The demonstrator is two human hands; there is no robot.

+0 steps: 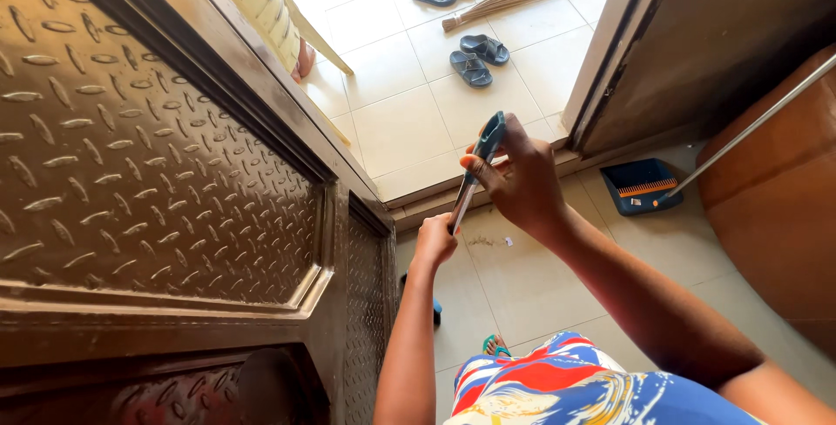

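Both arms bare, reaching forward and down from lower frame. Right hand (521, 183) higher, forearm running in from lower right, wrist bent, back of hand toward camera; fingers curled, thumb pressed along top, grip closed tight around upper end of held handle. Left hand (434, 239) lower and nearer body, forearm rising almost straight from bottom edge, fist clenched around lower part. Hands close, not touching.

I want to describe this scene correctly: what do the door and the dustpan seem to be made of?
Door: probably metal with a bronze-brown sheen, judging by its embossed raised pattern and glossy highlights. Dustpan: likely blue moulded plastic, smooth and matte, with an orange strip.
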